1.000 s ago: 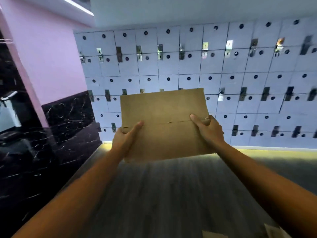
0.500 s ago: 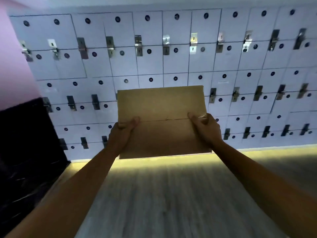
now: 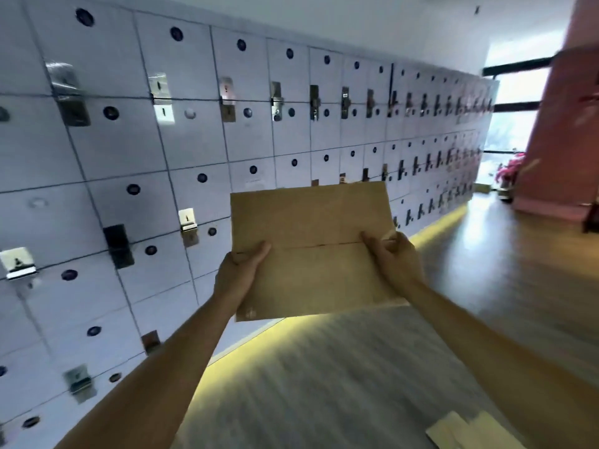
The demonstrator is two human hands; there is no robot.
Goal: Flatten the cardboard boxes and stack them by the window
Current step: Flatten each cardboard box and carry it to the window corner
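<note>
Flattened cardboard box (image 3: 311,251) held upright in mid-air ahead of the chest, above the floor (image 3: 340,377); crease running across its middle. Left hand (image 3: 238,273) grasping the left edge, thumb on the near face; right hand (image 3: 393,259) grasping the right edge, thumb laid along the crease. Wall of grey lockers (image 3: 162,157) directly behind and to the left. Window (image 3: 512,102) far off at the corridor's end; pink pillar (image 3: 560,140) to the right. Further cardboard pieces (image 3: 463,432) lying on the floor at lower right.
</note>
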